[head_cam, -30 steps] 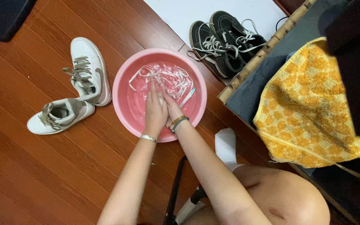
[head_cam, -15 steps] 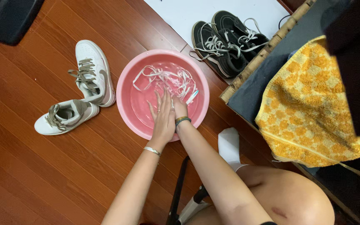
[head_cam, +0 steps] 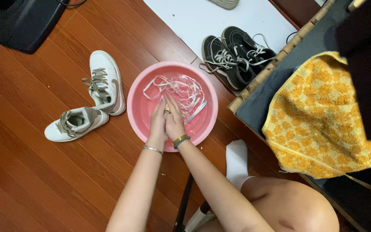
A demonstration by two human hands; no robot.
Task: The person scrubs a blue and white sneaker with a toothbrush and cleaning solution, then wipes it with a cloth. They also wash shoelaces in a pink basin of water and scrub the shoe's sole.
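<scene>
Both hands are inside the pink basin, which stands on the red-brown wooden floor. The left hand and the right hand are pressed side by side, with the fingers pointing away from the person, and between them they close on a small yellowish thing; what it is cannot be told, because the hands cover most of it. The white shoelaces lie in the far half of the basin, just beyond the fingertips, as a loose tangle with no single direction, though several strands run across the basin from left to right. A toothbrush with a blue and white handle lies just to the right of the right hand; its long axis is diagonal, from near-left to far-right. Left of the basin are two white sneakers without laces tied, and beyond the basin stand two black sneakers.
</scene>
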